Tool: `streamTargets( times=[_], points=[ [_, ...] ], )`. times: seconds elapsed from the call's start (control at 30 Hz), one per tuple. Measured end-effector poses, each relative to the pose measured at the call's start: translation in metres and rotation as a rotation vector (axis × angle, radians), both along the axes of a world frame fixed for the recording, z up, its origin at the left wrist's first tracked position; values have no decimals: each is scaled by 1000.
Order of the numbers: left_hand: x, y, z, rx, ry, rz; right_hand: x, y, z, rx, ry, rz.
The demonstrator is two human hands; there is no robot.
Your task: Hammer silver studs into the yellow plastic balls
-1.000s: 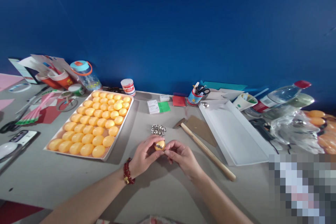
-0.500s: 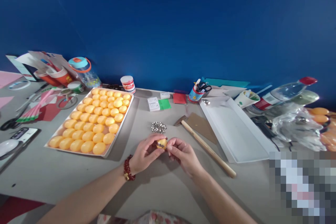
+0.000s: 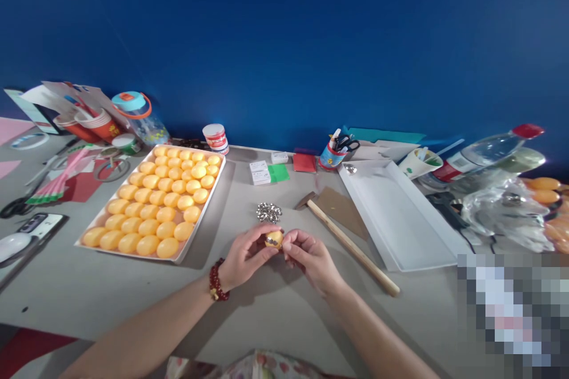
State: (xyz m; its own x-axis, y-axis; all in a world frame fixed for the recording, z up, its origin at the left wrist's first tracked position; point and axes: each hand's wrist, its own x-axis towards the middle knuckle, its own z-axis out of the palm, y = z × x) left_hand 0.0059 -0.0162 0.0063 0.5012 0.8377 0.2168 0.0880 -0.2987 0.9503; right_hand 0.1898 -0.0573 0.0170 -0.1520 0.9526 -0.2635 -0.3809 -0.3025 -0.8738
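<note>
My left hand holds an orange ping-pong ball between thumb and fingers. Dark and silvery round studs run in a row across the ball. My right hand is closed in a pinch against the ball's right side; whatever lies between its fingertips is too small to make out. Just beyond the ball is a small heap of shiny silver tacks on the grey table. A hammer with a wooden handle lies to the right of my right hand, its head on a brown card.
At left stands a shallow box of many orange balls. A white tray sits at right, with a silvery item in its far corner. Small white boxes, a pen cup and a plastic bottle stand toward the blue wall.
The camera view has shifted slightly. Both hands stay together at the ball, with the fingers in nearly the same grip.
</note>
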Motion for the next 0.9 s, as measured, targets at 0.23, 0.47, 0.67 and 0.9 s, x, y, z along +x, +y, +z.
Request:
streamTargets(
  times=[0.23, 0.47, 0.67, 0.9],
  points=[
    [0, 0, 1, 34, 30, 4, -2, 0, 4, -22, -9, -21],
    [0, 1, 0, 35, 36, -9, -1, 0, 3, -14, -12, -20],
    [0, 0, -1, 35, 39, 10, -1, 0, 0, -12, 11, -12],
    [0, 1, 0, 31, 30, 5, -1, 0, 3, -26, 20, -12]
  ],
)
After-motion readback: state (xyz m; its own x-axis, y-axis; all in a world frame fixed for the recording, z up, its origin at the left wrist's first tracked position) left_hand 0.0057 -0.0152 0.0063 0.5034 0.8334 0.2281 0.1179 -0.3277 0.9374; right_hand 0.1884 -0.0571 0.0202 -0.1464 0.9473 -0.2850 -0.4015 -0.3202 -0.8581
